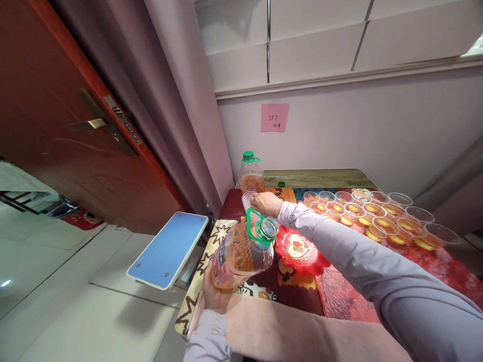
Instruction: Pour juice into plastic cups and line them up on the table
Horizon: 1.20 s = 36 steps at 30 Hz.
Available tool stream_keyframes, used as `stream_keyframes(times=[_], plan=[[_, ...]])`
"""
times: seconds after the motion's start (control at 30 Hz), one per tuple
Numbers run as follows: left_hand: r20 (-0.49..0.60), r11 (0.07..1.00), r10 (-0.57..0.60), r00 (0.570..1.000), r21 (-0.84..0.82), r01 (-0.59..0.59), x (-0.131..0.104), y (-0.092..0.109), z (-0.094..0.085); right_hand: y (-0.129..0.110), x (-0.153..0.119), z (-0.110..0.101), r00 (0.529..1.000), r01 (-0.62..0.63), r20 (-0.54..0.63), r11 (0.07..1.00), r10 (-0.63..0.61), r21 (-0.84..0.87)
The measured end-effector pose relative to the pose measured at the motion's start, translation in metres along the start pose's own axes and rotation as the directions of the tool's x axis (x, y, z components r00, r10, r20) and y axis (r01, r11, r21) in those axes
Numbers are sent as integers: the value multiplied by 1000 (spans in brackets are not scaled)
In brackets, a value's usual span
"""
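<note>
My left hand (217,291) is wrapped around the lower end of a large clear plastic bottle (243,251) of amber drink. The bottle leans to the right, its uncapped mouth and green carry ring pointing toward my right arm. Beyond it, my right hand (267,203) has its fingers closed on a clear plastic cup (248,200); part of the cup is hidden behind the fingers. Just behind that hand stands a second bottle (251,176), upright and with its green cap on. A loose green cap (281,184) lies farther back on the table.
Several clear cups (354,209) with amber drink stand in rows on the right, over red plastic film (350,296). A red scalloped dish (300,251) sits under my right forearm. A blue-topped stool (169,250) is left of the table; behind are a curtain (181,90) and door (75,120).
</note>
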<state>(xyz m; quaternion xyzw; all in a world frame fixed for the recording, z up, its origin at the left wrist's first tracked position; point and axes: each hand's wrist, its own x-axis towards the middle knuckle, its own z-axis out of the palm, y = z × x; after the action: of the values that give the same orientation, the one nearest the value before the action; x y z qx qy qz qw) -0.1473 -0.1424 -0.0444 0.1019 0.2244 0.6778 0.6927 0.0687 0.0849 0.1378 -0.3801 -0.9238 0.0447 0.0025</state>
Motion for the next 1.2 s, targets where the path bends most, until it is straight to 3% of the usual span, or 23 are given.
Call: stream_keyframes(times=[0.27,0.4,0.57,0.83,1.03,1.2], plan=[[21,998,-38,999,52,37,0,1,2,26,-30,0,998,-57,-4,998,57,-13],[-19,998,8,1000,62,-7,2,-1,3,30,-40,-1,997,-65,-40,998,65,2],[-33,992,-13,999,129,17,-1,2,9,31,-39,-8,996,-68,-57,998,69,14],[-46,995,-27,999,99,32,-3,5,12,34,-33,-7,987,-78,-132,994,87,74],[-63,992,16,998,126,-8,2,1,-2,35,-34,-11,972,-58,-218,990,85,129],[-39,993,50,998,111,-46,5,-3,-8,36,-41,-28,939,-61,-325,985,110,159]])
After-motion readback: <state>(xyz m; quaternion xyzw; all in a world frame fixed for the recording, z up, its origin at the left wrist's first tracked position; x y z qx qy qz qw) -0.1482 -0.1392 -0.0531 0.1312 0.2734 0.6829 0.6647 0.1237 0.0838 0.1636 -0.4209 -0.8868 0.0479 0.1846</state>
